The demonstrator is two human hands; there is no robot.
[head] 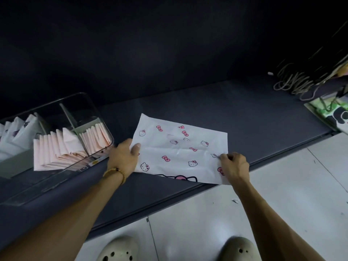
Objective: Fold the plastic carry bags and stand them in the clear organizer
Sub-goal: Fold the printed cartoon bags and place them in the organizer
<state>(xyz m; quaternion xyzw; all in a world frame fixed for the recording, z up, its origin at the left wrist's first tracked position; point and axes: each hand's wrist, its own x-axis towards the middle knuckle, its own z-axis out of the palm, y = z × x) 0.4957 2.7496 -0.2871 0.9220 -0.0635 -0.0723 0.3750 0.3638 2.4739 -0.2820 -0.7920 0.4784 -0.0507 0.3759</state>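
A white plastic carry bag (180,149) printed with pink bows and cat faces lies flat on the dark shelf, one layer folded over. My left hand (124,157) grips its left edge, thumb on top. My right hand (233,167) pinches the bag near its right front corner. The clear organizer (94,102) stands to the left, holding several folded pink and white bags (62,147) upright in its compartments.
The dark shelf (254,125) runs to the right, where paper bags with cord handles (297,83) and a green printed bag (333,113) lie. A dark wall rises behind. White floor tiles (282,194) and my two pale clogs are below the shelf edge.
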